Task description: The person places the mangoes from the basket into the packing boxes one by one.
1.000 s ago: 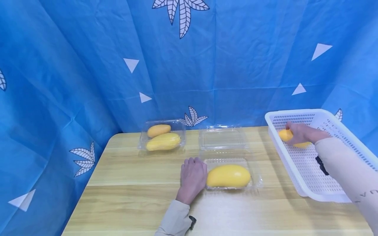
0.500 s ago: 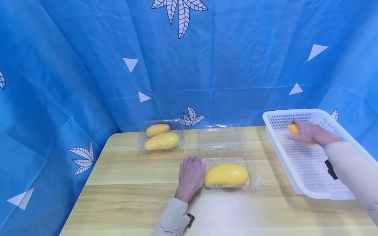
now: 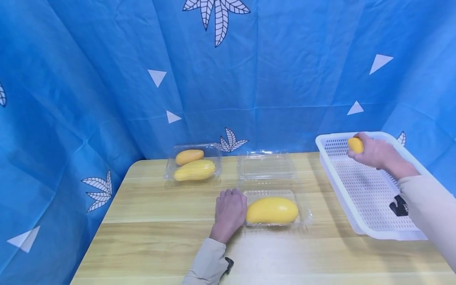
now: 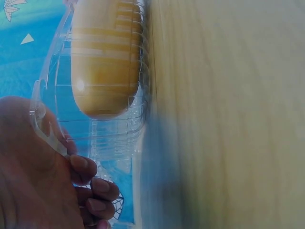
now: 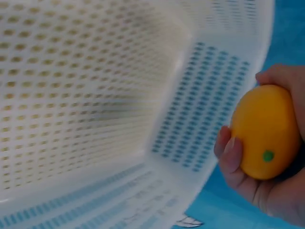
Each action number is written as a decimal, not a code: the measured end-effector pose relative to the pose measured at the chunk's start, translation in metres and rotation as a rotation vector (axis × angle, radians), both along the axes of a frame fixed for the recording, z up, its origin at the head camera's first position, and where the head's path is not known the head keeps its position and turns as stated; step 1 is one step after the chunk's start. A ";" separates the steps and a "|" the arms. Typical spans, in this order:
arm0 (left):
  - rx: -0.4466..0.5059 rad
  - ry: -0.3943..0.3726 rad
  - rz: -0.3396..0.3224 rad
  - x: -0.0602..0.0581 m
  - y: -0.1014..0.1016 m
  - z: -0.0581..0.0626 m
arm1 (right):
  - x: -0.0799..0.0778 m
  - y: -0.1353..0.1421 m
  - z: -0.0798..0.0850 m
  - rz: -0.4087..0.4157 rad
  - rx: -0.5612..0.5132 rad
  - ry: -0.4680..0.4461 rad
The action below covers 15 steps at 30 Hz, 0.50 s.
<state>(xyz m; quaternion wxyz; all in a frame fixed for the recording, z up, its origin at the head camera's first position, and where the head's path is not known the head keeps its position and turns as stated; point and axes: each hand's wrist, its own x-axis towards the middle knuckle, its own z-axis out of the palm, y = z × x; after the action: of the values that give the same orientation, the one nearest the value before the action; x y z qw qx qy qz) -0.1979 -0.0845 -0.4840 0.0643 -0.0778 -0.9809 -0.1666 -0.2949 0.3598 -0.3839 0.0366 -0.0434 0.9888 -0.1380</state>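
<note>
My right hand (image 3: pixel 374 152) grips a yellow-orange mango (image 5: pixel 267 131) with a green stem dot, fingers and thumb round its sides. It is above the far end of a white perforated basket (image 5: pixel 167 105). My left hand (image 3: pixel 230 209) holds the left edge of a clear plastic container (image 4: pixel 57 90), fingers curled at its corner rim. Inside that container lies a large smooth yellow fruit (image 3: pixel 272 210), mango-like in shape. The container's clear lid (image 3: pixel 267 166) is folded back toward the curtain.
Further back on the left, another clear container (image 3: pixel 219 164) holds a small orange-yellow fruit (image 3: pixel 189 157) and a longer yellow one (image 3: pixel 194 170). A blue patterned curtain (image 3: pixel 285 71) hangs behind the wooden table (image 3: pixel 160 241).
My right hand has lifted the mango up from the basket floor toward the basket's far rim. The left hand stays at the container's edge.
</note>
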 end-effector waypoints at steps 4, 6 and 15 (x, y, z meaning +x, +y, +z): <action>0.012 0.007 -0.004 -0.001 0.000 0.001 | 0.001 -0.009 0.018 0.002 0.006 0.087; 0.017 0.012 -0.006 -0.001 0.001 0.001 | 0.002 -0.015 0.025 -0.006 -0.001 0.133; 0.025 0.001 -0.004 -0.001 0.001 0.001 | 0.019 -0.057 0.040 0.008 -0.108 0.289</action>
<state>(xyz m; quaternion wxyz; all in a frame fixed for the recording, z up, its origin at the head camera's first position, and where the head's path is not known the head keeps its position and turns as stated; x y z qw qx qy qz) -0.1988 -0.0840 -0.4834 0.0652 -0.0791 -0.9785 -0.1791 -0.2764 0.3027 -0.3435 -0.1082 -0.0687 0.9747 -0.1832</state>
